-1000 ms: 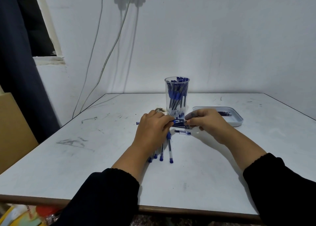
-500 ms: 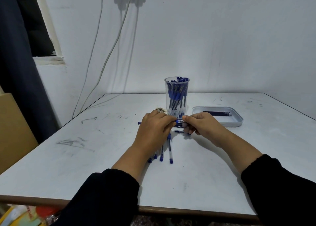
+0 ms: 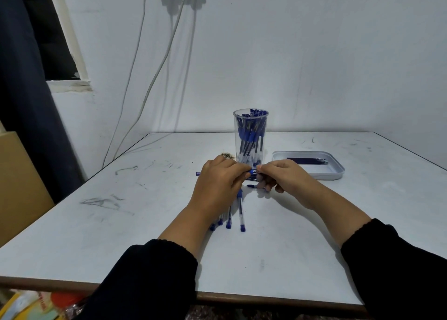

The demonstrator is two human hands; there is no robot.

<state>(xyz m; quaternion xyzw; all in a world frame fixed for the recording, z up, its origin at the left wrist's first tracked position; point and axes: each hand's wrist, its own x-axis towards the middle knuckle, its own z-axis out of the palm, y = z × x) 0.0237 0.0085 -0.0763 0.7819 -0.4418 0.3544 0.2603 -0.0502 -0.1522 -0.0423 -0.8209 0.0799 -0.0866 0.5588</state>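
My left hand [image 3: 219, 186] grips a blue pen [image 3: 252, 172] held level above the table; its far end pokes out left of the hand. My right hand [image 3: 281, 177] pinches the pen's right tip, fingertips of both hands almost touching. Several clear pens with blue caps [image 3: 240, 213] lie side by side on the table under my left hand. A small blue pen part [image 3: 252, 186] lies below my right fingers. Behind the hands stands a clear cup [image 3: 250, 136] packed with blue pens.
A shallow white tray [image 3: 312, 172] holding dark refills sits to the right of the cup. The white table [image 3: 278, 247] has scuff marks and a brown front edge. Cables hang down the wall at the back left. A cardboard box stands at the left.
My right hand has slid left along the pen toward my left hand, until its fingertips pinch the tip close to my left fingers. My left hand has stayed in place.
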